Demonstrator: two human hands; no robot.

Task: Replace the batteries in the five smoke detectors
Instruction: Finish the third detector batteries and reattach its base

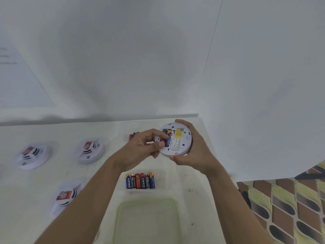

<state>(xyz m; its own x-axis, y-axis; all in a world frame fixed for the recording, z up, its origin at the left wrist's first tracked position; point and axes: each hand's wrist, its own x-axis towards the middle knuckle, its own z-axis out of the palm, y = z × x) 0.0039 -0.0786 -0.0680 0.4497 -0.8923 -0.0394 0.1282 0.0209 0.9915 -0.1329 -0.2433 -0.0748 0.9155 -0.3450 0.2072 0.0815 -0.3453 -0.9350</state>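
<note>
Fingertips (161,144) of the left hand (142,147) pinch a blue battery (169,136) in the open bay of the smoke detector (182,143), which the right hand (195,152) clasps by its rim, held up at one o'clock from the battery box (140,181). It looks light, rigid and smooth (likely slippery), so the rim grip seems wise. White round shell, back up, yellow sticker (179,133) at its twelve o'clock, fine print.
</note>
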